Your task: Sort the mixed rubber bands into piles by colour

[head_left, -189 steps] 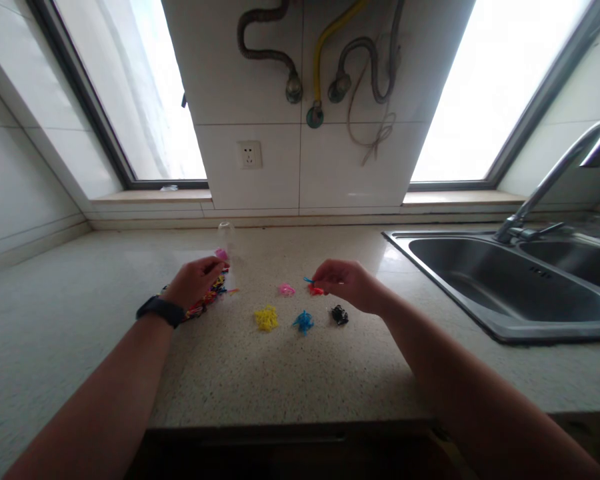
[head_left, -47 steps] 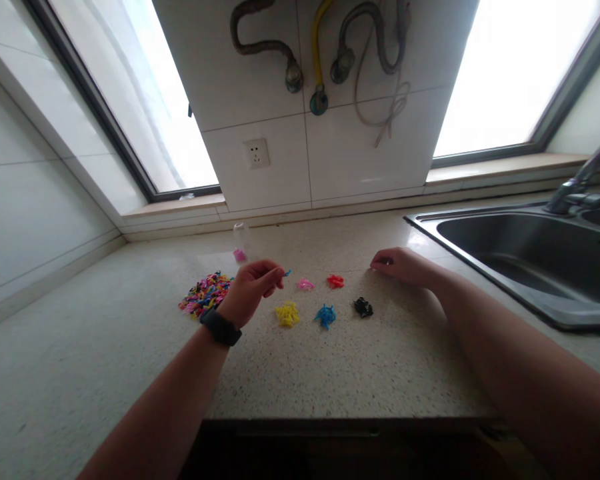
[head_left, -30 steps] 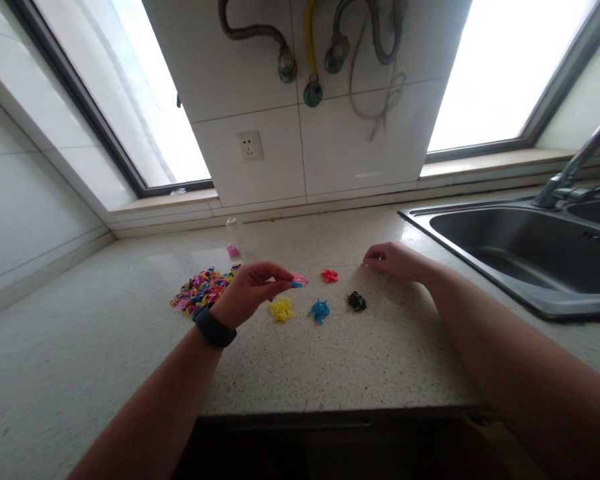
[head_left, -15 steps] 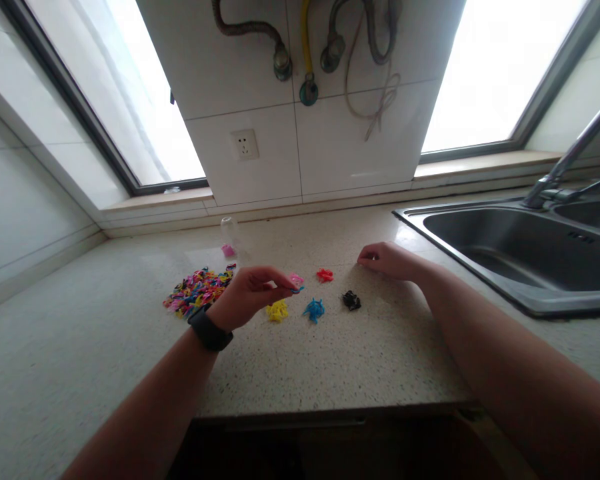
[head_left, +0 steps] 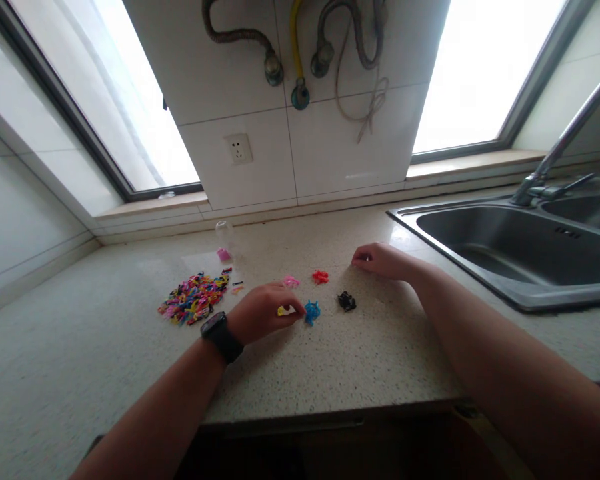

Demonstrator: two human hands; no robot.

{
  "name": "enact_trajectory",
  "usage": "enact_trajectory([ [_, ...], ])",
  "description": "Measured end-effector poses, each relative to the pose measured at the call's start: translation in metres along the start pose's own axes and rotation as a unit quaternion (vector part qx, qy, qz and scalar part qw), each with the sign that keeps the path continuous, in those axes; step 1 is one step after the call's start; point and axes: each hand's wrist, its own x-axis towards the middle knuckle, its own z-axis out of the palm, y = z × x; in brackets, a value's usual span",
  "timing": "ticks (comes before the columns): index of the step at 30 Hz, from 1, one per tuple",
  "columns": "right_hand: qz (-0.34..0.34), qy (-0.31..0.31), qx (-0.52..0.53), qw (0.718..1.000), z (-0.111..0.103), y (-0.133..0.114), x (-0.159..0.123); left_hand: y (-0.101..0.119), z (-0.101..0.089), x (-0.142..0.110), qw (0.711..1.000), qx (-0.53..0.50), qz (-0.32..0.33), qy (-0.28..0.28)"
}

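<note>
My left hand (head_left: pixel 267 310), with a dark watch (head_left: pixel 222 337) on its wrist, pinches at the edge of a small pile of blue rubber bands (head_left: pixel 313 312). Its fingertips touch the pile, and the blue band between them is hardly visible there. Beneath that hand, yellow bands (head_left: pixel 281 311) are partly hidden. My right hand (head_left: pixel 383 260) rests on the counter with fingers curled together and nothing showing in them. Nearest to it are black bands (head_left: pixel 347 301) and red bands (head_left: pixel 321 276). Pink bands (head_left: pixel 291 281) lie behind my left hand.
A large mixed heap of colourful bands (head_left: pixel 195 298) lies left on the speckled counter (head_left: pixel 300 373). Behind it stands a clear container (head_left: pixel 223 233) with something pink (head_left: pixel 223 255) at its base. A steel sink (head_left: pixel 480 247) is at the right, below a faucet (head_left: pixel 555 153).
My left hand has come down and toward me, bringing a blue band from above the pink and yellow piles to the blue pile. The right hand stays in place; the view shifts slightly.
</note>
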Motion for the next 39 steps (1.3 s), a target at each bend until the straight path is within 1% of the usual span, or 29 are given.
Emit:
enact_trajectory([
  [3,-0.002,0.001,0.001,1.000,0.000,-0.001,0.000,0.000,0.000,0.000,1.000,-0.001,0.002,-0.012],
  [7,-0.004,-0.004,0.002,1.000,-0.001,-0.003,-0.001,0.001,-0.001,0.000,1.000,0.000,-0.006,-0.015],
  [13,0.000,-0.006,-0.004,1.000,-0.001,-0.004,-0.001,0.000,0.000,0.001,1.000,0.019,0.004,-0.023],
  [20,0.002,-0.012,-0.013,1.000,-0.002,-0.006,-0.001,0.001,0.000,0.001,1.000,0.000,0.013,-0.017],
  [25,0.003,-0.013,-0.020,1.000,-0.002,-0.007,-0.001,0.001,-0.002,0.001,1.000,0.005,0.023,-0.013],
  [30,0.001,-0.016,-0.021,1.000,-0.002,-0.006,-0.001,-0.002,-0.010,-0.003,0.999,0.024,0.023,0.004],
  [32,0.000,-0.017,-0.021,1.000,-0.002,-0.006,-0.001,-0.006,-0.017,-0.006,0.999,0.033,0.004,0.025],
  [34,0.003,-0.016,-0.020,1.000,-0.002,-0.006,-0.002,-0.013,-0.025,-0.012,0.997,0.041,-0.033,0.053],
  [39,0.005,-0.016,-0.013,1.000,-0.003,-0.009,-0.003,-0.041,-0.043,-0.029,0.981,0.063,-0.134,0.124],
])
